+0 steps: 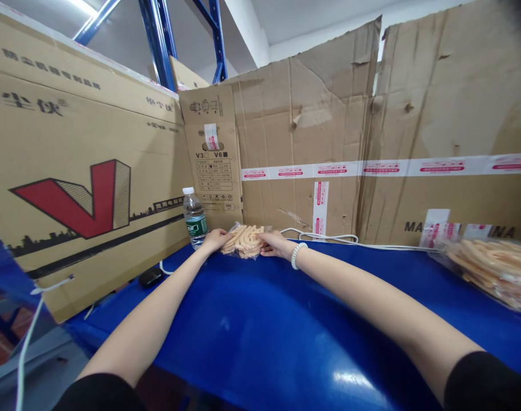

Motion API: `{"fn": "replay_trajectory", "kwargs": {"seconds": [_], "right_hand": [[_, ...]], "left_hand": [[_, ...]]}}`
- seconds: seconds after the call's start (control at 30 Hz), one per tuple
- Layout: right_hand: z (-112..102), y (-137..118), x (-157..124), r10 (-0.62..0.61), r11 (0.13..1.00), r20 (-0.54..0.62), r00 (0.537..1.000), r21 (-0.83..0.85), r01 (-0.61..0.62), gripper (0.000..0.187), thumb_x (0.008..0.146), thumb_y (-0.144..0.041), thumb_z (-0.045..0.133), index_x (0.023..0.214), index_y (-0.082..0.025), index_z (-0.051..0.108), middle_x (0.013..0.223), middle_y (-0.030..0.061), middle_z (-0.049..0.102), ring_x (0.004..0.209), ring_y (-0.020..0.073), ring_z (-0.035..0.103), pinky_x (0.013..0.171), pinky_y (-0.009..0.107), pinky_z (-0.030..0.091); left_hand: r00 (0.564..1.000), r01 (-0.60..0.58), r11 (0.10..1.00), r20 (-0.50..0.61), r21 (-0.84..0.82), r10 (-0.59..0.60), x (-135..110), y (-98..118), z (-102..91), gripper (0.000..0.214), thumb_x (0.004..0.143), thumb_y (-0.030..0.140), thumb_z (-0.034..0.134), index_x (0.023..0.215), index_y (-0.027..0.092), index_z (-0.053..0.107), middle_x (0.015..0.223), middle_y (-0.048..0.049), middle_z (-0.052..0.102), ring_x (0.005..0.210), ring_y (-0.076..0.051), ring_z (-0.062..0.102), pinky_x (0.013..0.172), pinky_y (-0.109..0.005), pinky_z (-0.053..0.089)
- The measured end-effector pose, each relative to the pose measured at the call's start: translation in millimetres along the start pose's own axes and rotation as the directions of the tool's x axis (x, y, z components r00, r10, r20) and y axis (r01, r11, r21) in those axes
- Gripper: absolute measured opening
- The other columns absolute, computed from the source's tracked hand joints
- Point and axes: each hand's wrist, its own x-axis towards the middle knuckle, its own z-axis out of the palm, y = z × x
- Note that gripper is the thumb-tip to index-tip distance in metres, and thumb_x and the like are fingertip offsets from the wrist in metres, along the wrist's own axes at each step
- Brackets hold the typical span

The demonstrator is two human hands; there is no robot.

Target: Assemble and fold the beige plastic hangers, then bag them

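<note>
Both my arms reach far across the blue table [260, 331]. A small clear bag of tan, curved rubbery pieces [245, 240] lies at the table's back edge, against the cardboard wall. My left hand [215, 238] grips its left side with curled fingers. On the bag's right side rests my right hand [274, 242], fingers closed on the plastic. A white bead bracelet [298, 255] circles my right wrist.
A water bottle [194, 218] stands just left of the bag. Large cardboard boxes [84, 171] wall in the back and left. A white cable [350, 240] runs along the back. A bigger bag of tan pieces [495, 268] lies at right. A black mouse [151, 277] sits at left.
</note>
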Motion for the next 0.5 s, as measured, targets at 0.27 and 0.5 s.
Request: {"fn": "replay_trajectory", "kwargs": {"seconds": [0.27, 0.5], "right_hand": [[-12, 6, -24, 0.029, 0.997, 0.143, 0.989, 0.071, -0.039, 0.019, 0.092, -0.022, 0.056, 0.109, -0.013, 0.056, 0.090, 0.0022, 0.061, 0.070, 0.0120, 0.062, 0.062, 0.027, 0.055], [-20, 23, -60, -0.057, 0.981, 0.179, 0.982, 0.192, 0.021, 0.005, 0.093, -0.014, 0.049, 0.090, -0.016, 0.053, 0.071, 0.0008, 0.061, 0.061, 0.0103, 0.063, 0.063, 0.021, 0.052]], "left_hand": [[0.996, -0.044, 0.996, -0.083, -0.083, 0.037, -5, 14, 3.4, 0.026, 0.091, 0.030, 0.061, 0.111, 0.014, 0.061, 0.113, -0.0080, 0.063, 0.103, -0.024, 0.062, 0.089, -0.044, 0.050], [0.985, -0.151, 0.960, -0.119, -0.235, 0.126, -27, 40, -6.8, 0.026, 0.077, 0.014, 0.068, 0.103, 0.010, 0.066, 0.099, -0.0077, 0.072, 0.094, -0.025, 0.068, 0.082, -0.032, 0.053]]}}
